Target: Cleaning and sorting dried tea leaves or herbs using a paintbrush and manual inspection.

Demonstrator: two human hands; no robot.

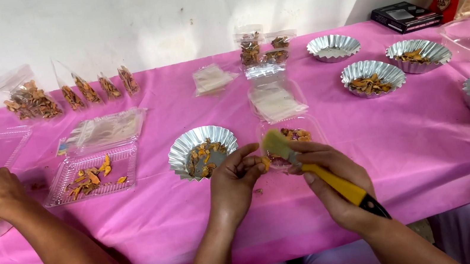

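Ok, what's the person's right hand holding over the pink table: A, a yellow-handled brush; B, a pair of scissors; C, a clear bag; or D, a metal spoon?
A: the right hand grips a yellow-handled brush, its pale bristles pointing toward a small orange piece pinched in the left hand, just in front of the fluted foil cup.

white wall (143,18), pink-covered table (416,145), perhaps daylight
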